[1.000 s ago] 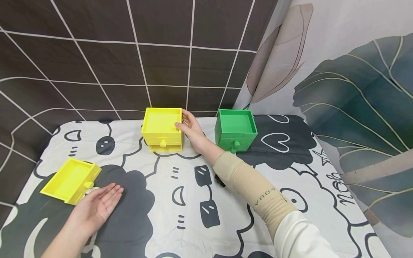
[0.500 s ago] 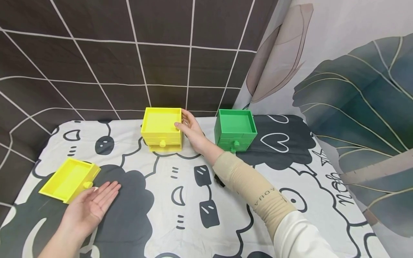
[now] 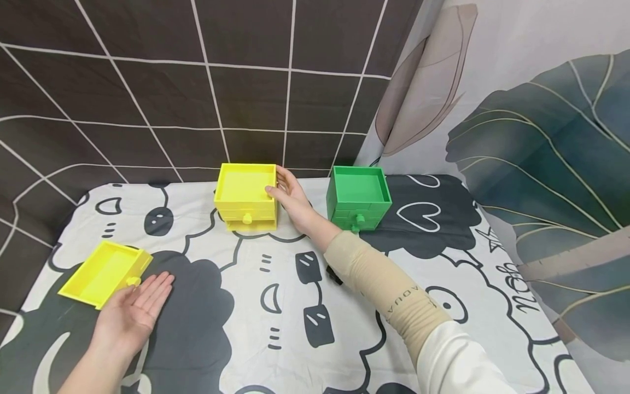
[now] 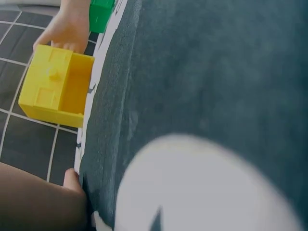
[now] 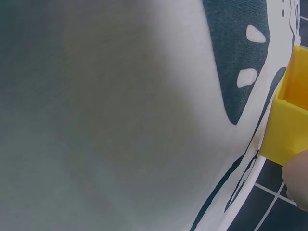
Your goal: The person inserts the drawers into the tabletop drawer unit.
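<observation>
A yellow box with drawers [image 3: 246,189] stands at the back middle of the cloth, with a drawer opening low in its front. My right hand [image 3: 293,200] holds its right side, thumb at the rim and fingers toward the back corner. In the left wrist view this box [image 4: 45,84] shows its open slot; in the right wrist view part of the box [image 5: 281,127] meets my thumb. A loose yellow drawer [image 3: 105,273] with a round knob lies at left. My left hand [image 3: 128,323], palm up with straight fingers, is beside its knob; whether they touch, I cannot tell.
A green box with drawers [image 3: 358,197] stands right of the yellow one, near my right forearm. A small black object [image 3: 333,274] is partly hidden under that forearm. Patterned cloth [image 3: 266,350] covers the surface, and a dark gridded cloth [image 3: 256,98] rises behind.
My left hand has shifted slightly left, closer to the loose drawer's knob, its palm turning further up. The right hand and both boxes have stayed put.
</observation>
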Motion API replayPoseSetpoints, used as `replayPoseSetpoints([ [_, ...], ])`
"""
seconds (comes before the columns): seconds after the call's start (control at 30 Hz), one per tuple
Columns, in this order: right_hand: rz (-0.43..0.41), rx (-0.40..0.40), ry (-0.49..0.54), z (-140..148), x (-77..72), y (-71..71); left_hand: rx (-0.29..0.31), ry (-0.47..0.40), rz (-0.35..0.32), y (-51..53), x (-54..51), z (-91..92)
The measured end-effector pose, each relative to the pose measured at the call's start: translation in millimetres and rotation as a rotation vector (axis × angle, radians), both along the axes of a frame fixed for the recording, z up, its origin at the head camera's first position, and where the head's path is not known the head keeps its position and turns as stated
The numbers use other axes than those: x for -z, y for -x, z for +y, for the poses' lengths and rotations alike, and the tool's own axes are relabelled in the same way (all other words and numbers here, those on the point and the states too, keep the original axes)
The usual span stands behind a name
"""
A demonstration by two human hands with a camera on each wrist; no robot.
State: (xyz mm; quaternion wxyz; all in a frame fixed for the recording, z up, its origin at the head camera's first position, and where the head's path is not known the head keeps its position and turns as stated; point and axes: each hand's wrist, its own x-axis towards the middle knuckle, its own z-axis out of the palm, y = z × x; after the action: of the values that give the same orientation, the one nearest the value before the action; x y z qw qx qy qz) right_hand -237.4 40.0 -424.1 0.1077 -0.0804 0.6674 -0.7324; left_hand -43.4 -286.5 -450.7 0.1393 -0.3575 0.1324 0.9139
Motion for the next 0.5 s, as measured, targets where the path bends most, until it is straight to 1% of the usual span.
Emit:
replayPoseSetpoints([
  [0.07, 0.0, -0.001, -0.001, -0.1, 0.7, 0.3, -0.04, 0.004, -0.048, 1.5, -1.5, 0.8],
  [0.2, -0.006, -0.002, -0.007, -0.5, 0.2, -0.3, -0.109, 0.005, -0.113, 4.9, -5.4, 2.7],
  [0.37, -0.008, 0.0, -0.008, -1.0, -1.0, -0.7, -0.129, 0.041, -0.133, 7.6, -8.5, 5.1],
  [0.5, -0.006, 0.006, -0.014, -0.5, -1.3, -1.2, -0.135, 0.026, -0.134, 7.8, -9.5, 5.2],
])
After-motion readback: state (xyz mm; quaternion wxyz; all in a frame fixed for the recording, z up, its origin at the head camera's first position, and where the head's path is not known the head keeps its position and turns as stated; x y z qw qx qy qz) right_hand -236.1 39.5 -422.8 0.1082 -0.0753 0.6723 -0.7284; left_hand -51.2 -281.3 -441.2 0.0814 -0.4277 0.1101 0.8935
